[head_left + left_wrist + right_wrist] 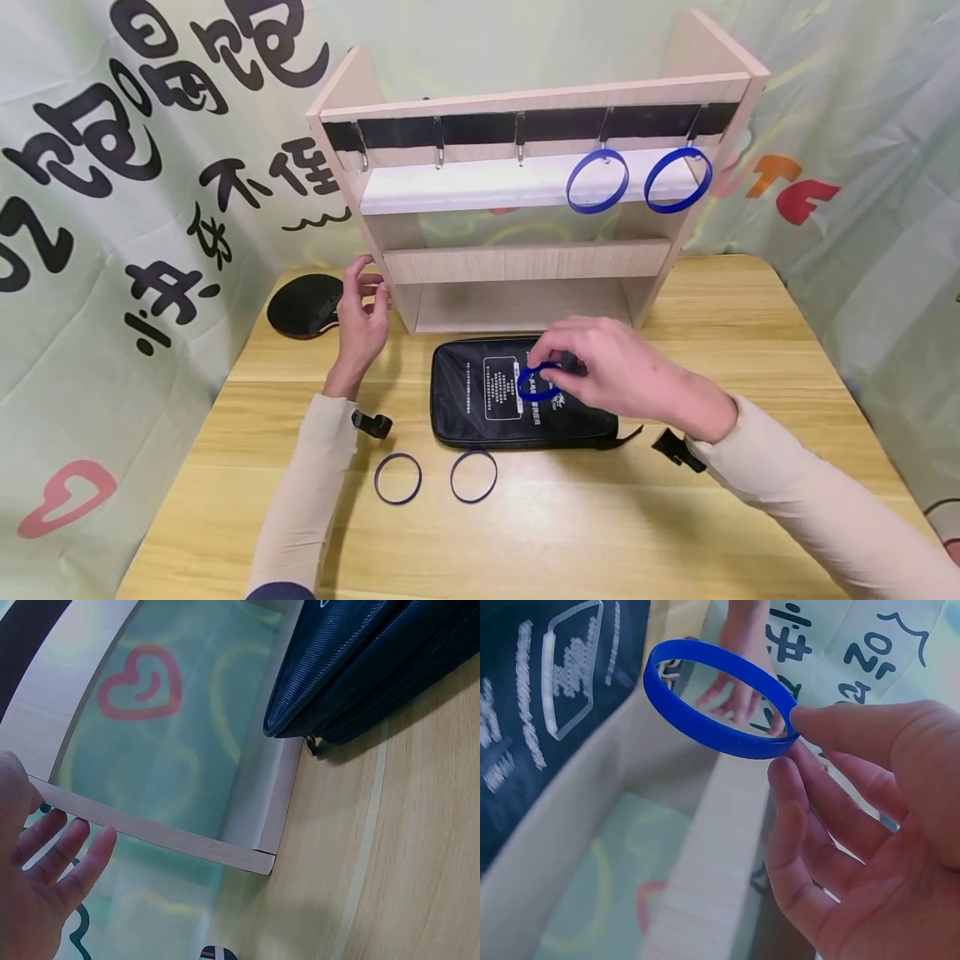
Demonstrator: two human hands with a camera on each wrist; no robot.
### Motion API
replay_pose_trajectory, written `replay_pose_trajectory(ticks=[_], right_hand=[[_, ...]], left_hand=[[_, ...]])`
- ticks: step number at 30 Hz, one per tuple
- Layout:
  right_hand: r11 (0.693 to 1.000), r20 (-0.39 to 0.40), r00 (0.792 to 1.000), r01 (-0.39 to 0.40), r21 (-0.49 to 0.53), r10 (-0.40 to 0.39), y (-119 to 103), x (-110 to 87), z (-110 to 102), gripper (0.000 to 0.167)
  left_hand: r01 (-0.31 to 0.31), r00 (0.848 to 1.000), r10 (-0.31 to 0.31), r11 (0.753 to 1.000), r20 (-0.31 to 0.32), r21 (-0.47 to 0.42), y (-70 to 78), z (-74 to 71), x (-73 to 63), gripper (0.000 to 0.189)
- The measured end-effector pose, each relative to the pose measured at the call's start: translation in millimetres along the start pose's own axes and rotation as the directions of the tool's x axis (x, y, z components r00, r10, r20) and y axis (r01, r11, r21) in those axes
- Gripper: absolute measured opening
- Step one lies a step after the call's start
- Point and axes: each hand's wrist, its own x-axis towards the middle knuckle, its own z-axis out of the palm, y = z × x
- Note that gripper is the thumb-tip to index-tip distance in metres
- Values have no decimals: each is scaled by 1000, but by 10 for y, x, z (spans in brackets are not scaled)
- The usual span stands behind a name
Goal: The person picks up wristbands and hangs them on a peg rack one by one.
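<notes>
Above the black case [480,400], my right hand [611,367] pinches a blue wristband [705,735] at its edge between thumb and fingers. Two blue wristbands hang from hooks at the rack's right end: one wristband [573,179] and, farther right, another wristband [708,183]. At the table's front lie a wristband [377,483] and a second wristband [452,483], side by side. My left hand [362,325] is at the left side panel of the wooden rack [525,262], its fingers loosely bent near the panel's edge; whether they touch it is unclear.
A black table tennis paddle [303,307] lies left of the rack, partly behind my left hand. Bare hooks, including one hook [440,154], line the rack's black strip [480,131]. A printed curtain [180,208] hangs behind the wooden table [570,533].
</notes>
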Motion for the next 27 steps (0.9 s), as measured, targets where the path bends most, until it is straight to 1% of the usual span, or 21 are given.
replay_pose_trajectory(ticks=[5,11,15,18,21,24,27], right_hand=[[996,-31,999,23,-81,-25,-59,173,-212,20],[985,-66,996,49,-168,-61,-111,354,-462,19],[979,-91,993,51,-198,-71,-135,440,-597,20],[978,-102,993,33,-207,-55,-151,496,-690,20],[977,-109,993,13,-211,-37,-161,548,-774,19],[976,-117,993,10,-217,-36,-160,603,-855,19],[972,-116,992,15,-236,-43,-162,662,-944,20]], left_hand=[[-2,1000,2,1000,-5,5,7,2,-6,45],[24,1000,-23,999,-9,27,9,3,-10,46],[17,1000,-16,1000,-19,22,6,25,-2,46],[8,1000,-7,1000,-25,27,3,35,2,45],[3,1000,-2,999,-29,51,15,34,3,45],[7,1000,-6,998,-17,66,24,22,2,46],[13,1000,-13,998,2,57,21,2,-1,47]])
